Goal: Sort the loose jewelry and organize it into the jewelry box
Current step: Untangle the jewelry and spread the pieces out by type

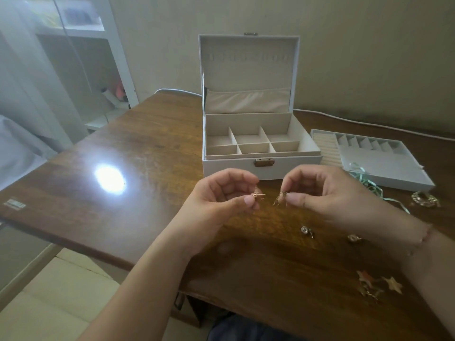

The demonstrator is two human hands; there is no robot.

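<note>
A white jewelry box (261, 166) stands open on the wooden table, its beige compartments bare. Just in front of it my left hand (219, 207) pinches a small rose-gold earring (258, 195) between thumb and fingers. My right hand (327, 193) pinches a thin gold chain piece (279, 199) that dangles from its fingertips. The two hands are a short gap apart above the table. Two crystal studs (306, 231) (354, 238) lie below my right hand. A chunky gold chain bracelet (425, 199) lies at the far right, and star-shaped earrings (379, 285) lie near the front right.
The box's removed tray (384, 168) with ring rolls and small slots sits to the right of the box, a mint ribbon (371, 187) trailing off it. A white cable (369, 123) runs along the wall. The table's left edge drops to a tiled floor.
</note>
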